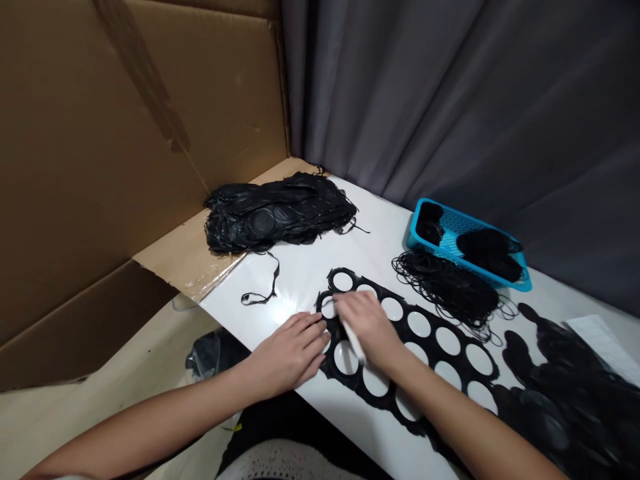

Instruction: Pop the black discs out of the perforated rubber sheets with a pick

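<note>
A black rubber-like sheet [386,398] with rows of round holes lies flat on the white table, its left end under my hands. My left hand [295,350] rests at the sheet's left edge, palm down, fingers stretched out side by side. Over the holes near that same end is my right hand [367,327], its fingers curled round a thin white tool [354,341] that slants down toward me. A small dark strip shows by the right fingertips, blurred. White table surface shows through the holes.
Stacked black sheets [280,213] lie at the back left, beside a cardboard wall [150,100]. A blue basket [450,257] holds black pieces; thin black rings [445,287] are heaped before it. More black pieces [560,400] and white paper [603,343] lie right. A loose strip [274,280] is nearer.
</note>
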The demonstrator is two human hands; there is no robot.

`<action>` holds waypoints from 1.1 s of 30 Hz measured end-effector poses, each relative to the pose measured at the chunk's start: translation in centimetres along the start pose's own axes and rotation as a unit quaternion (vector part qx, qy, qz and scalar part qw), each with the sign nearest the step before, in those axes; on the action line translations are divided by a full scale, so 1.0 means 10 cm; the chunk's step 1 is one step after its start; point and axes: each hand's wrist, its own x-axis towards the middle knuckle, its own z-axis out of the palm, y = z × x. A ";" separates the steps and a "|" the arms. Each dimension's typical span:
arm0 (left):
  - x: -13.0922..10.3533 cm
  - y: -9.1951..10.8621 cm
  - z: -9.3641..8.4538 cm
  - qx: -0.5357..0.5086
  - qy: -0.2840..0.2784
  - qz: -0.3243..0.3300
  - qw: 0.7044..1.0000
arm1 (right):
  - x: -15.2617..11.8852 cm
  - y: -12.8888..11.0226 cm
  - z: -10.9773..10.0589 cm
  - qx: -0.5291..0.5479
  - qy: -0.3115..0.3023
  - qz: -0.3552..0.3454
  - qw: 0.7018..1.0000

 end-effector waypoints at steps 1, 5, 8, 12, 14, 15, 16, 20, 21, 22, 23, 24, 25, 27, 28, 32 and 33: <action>-0.01 0.00 0.00 -0.002 0.000 0.001 1.000 | 0.05 0.14 -0.04 -0.012 0.023 0.041 0.999; -0.01 0.01 -0.03 -0.009 0.008 -0.001 1.000 | 0.23 0.72 -0.23 -0.021 0.147 0.232 0.961; 0.08 -0.01 -0.09 -0.019 0.000 -0.006 1.000 | 0.25 0.86 -0.31 0.101 0.157 0.303 0.935; 0.30 -0.10 -0.11 -0.012 -0.002 -0.015 1.000 | 0.21 0.64 -0.22 0.261 0.057 0.297 0.917; 0.40 -0.16 -0.05 0.008 0.005 -0.012 1.000 | 0.20 0.51 -0.14 0.309 0.001 0.271 0.911; 0.44 -0.19 -0.02 0.015 0.004 -0.010 1.000 | 0.19 0.47 -0.11 0.324 -0.017 0.259 0.910; 0.47 -0.21 0.02 0.018 0.000 -0.009 1.000 | 0.19 0.44 -0.08 0.333 -0.028 0.249 0.909; 0.49 -0.26 0.13 0.019 -0.015 -0.008 1.000 | 0.18 0.43 -0.01 0.339 -0.030 0.234 0.911; 0.48 -0.26 0.14 0.019 -0.013 -0.008 1.000 | 0.18 0.43 0.00 0.338 -0.028 0.236 0.911; 0.48 -0.26 0.15 0.018 -0.010 -0.009 1.000 | 0.18 0.44 0.00 0.336 -0.027 0.237 0.911; 0.48 -0.26 0.15 0.017 -0.008 -0.009 1.000 | 0.18 0.45 0.01 0.333 -0.028 0.239 0.912; 0.48 -0.26 0.14 0.016 -0.008 -0.009 1.000 | 0.18 0.45 0.01 0.331 -0.029 0.240 0.912; 0.48 -0.26 0.14 0.015 -0.007 -0.010 1.000 | 0.18 0.45 0.01 0.330 -0.031 0.239 0.913; 0.49 -0.26 0.13 0.012 -0.006 -0.012 1.000 | 0.20 0.46 0.00 0.325 -0.033 0.234 0.916; 0.49 -0.26 0.13 0.010 -0.006 -0.013 1.000 | 0.21 0.46 0.00 0.320 -0.033 0.229 0.919; 0.49 -0.27 0.13 0.002 -0.002 -0.012 1.000 | 0.20 0.42 0.00 0.273 -0.023 0.177 0.945; 0.49 -0.27 0.13 -0.001 -0.004 -0.013 1.000 | 0.19 0.39 0.00 0.247 -0.021 0.151 0.957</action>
